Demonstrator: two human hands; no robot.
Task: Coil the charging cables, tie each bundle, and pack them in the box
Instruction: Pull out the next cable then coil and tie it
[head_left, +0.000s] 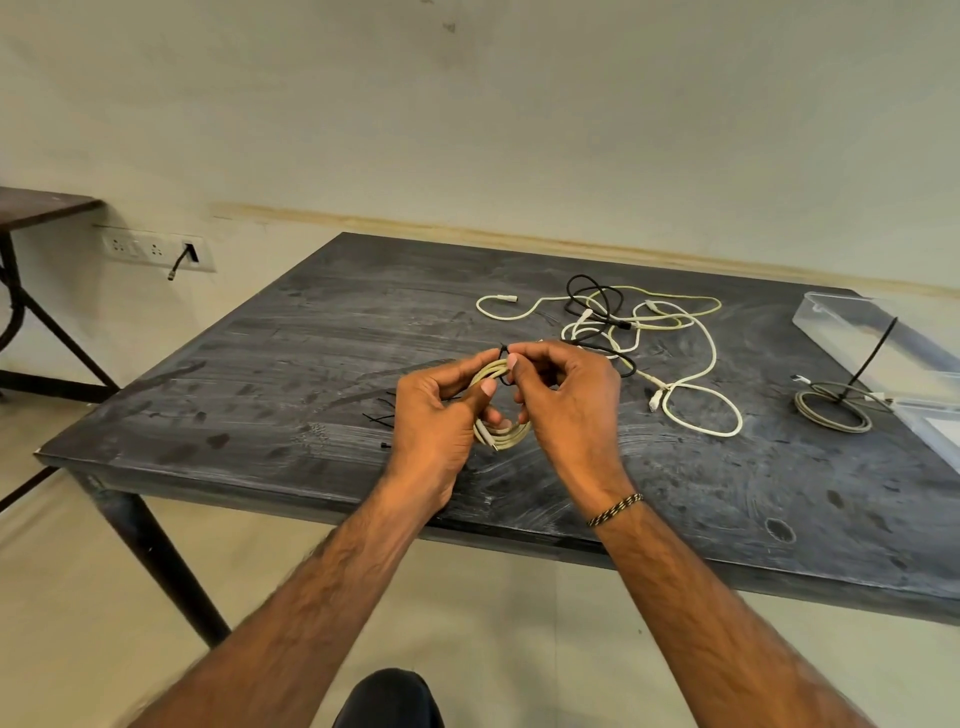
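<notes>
A coiled white cable is held above the dark table between both hands. My left hand grips the coil's left side, thumb across it. At the top of the coil my right hand pinches a thin black tie. A tangle of loose white and black cables lies behind the hands. Another coiled grey cable, bound with a long black tie, rests at the right beside a clear plastic box.
Several spare black ties lie on the table left of my hands. The clear box lid sits at the right edge. A second table and a wall socket panel are at the left.
</notes>
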